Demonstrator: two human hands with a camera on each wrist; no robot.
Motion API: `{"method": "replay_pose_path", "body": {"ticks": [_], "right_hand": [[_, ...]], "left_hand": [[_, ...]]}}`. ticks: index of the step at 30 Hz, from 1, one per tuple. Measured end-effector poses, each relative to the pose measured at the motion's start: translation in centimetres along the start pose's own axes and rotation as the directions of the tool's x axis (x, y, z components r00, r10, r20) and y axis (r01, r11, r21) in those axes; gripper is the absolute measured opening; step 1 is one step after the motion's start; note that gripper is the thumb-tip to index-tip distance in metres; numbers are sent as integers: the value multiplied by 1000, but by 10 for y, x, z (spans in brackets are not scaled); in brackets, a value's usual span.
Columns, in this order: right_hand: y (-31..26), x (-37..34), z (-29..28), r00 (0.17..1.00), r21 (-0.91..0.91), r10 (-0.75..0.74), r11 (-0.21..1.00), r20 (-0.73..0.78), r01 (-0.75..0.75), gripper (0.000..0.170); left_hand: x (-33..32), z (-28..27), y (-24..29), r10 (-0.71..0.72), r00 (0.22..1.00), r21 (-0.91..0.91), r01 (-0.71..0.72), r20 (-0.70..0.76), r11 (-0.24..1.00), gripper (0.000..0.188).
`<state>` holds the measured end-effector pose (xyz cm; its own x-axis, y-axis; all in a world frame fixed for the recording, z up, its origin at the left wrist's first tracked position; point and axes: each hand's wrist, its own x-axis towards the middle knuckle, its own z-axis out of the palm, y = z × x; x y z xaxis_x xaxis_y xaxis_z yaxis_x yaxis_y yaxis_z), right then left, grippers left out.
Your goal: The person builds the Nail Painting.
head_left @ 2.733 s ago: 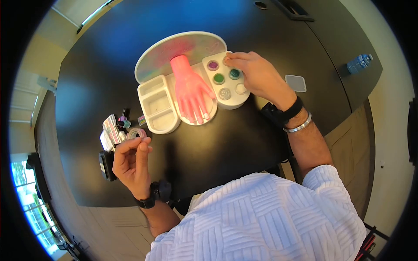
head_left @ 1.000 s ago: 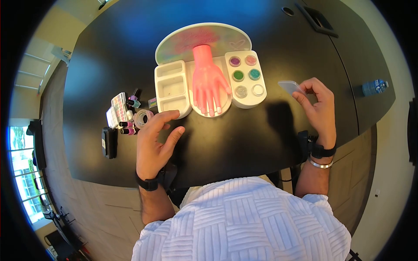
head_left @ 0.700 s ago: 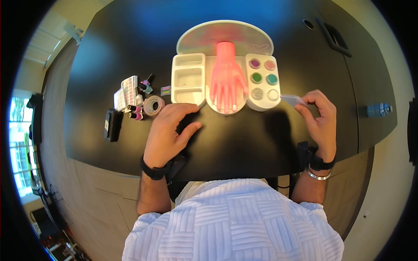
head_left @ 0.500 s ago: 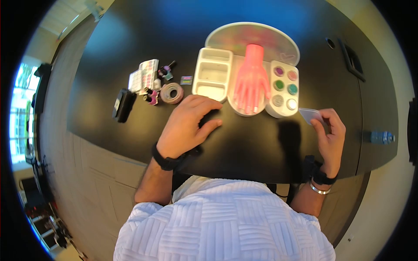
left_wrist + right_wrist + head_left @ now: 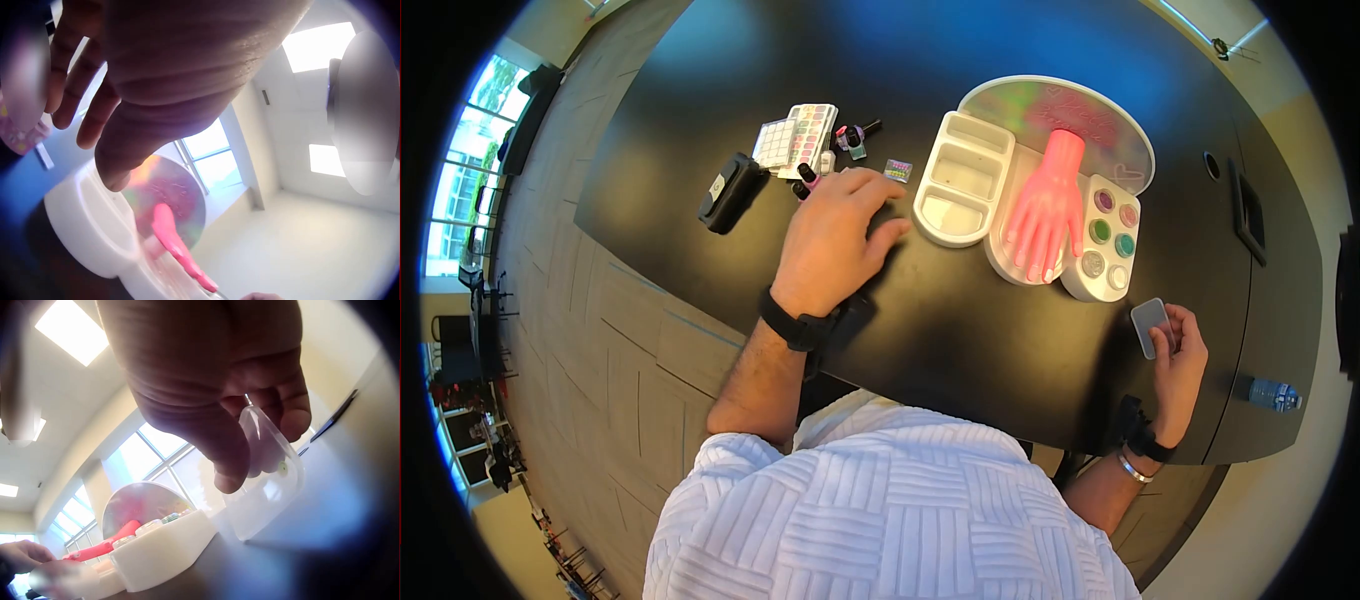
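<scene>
My right hand (image 5: 1182,350) pinches a clear flat plastic plate (image 5: 1151,328) with rounded corners between thumb and fingers, at the right of the table. In the right wrist view the plate (image 5: 265,487) stands tilted, its lower edge close to the tabletop. My left hand (image 5: 830,240) hangs palm down with loosely bent fingers, nothing held, over the table left of the white organizer (image 5: 953,218). It overlaps the nail polish bottles (image 5: 805,182) and hides most of a tape roll, whose patterned side (image 5: 17,134) shows in the left wrist view. A pink practice hand (image 5: 1045,210) lies in the organizer's middle.
Several glitter pots (image 5: 1100,230) fill the organizer's right side. A curved backboard (image 5: 1090,105) rises behind. Left lie nail sticker sheets (image 5: 810,140), a black case (image 5: 733,193), more polish (image 5: 857,138) and a small colourful card (image 5: 898,170). A water bottle (image 5: 1275,394) lies far right.
My right hand has left the pots and lifted the clear plate from the table. My left hand has loosened its fingers and moved over the polish and tape. The head view has turned left.
</scene>
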<state>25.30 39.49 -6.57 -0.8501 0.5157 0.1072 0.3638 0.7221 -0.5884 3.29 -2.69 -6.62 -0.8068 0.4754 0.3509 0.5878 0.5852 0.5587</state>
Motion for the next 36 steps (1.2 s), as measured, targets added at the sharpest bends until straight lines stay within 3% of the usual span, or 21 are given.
{"method": "replay_pose_path", "body": {"ticks": [8, 10, 12, 17, 19, 22, 28, 30, 36], "right_hand": [[3, 2, -5, 997, -116, 62, 992, 37, -57, 34], [6, 1, -4, 999, -93, -43, 995, -17, 41, 34], [2, 0, -4, 997, -115, -64, 992, -50, 58, 33], [-19, 0, -8, 990, -109, -107, 989, -91, 97, 27], [-26, 0, -9, 973, -102, -203, 976, -106, 193, 21], [-38, -1, -8, 949, -21, -283, 959, -136, 283, 18], [-63, -6, -9, 905, -5, -389, 919, -170, 394, 15], [-68, -8, -7, 904, 23, -396, 914, -162, 404, 15], [-81, -11, 8, 897, 122, -431, 890, -97, 440, 16]], "left_hand": [[-2, -1, -9, -132, 991, 172, 130, -2, 976, 28], [-3, 0, -9, -150, 989, 179, 147, 0, 973, 30], [-4, 1, -8, -203, 973, 189, 221, -108, 957, 36], [-7, 6, -10, -278, 958, 280, 288, -78, 916, 50], [-7, 8, -9, -314, 948, 295, 314, -48, 902, 53], [-8, 14, -14, -289, 957, 315, 278, -12, 907, 57], [-6, 17, -17, -231, 973, 294, 218, 10, 931, 46], [-3, 18, -17, -79, 991, 242, 103, -106, 965, 40], [10, 10, 10, 40, 993, 5, -40, -108, 999, 43]]}}
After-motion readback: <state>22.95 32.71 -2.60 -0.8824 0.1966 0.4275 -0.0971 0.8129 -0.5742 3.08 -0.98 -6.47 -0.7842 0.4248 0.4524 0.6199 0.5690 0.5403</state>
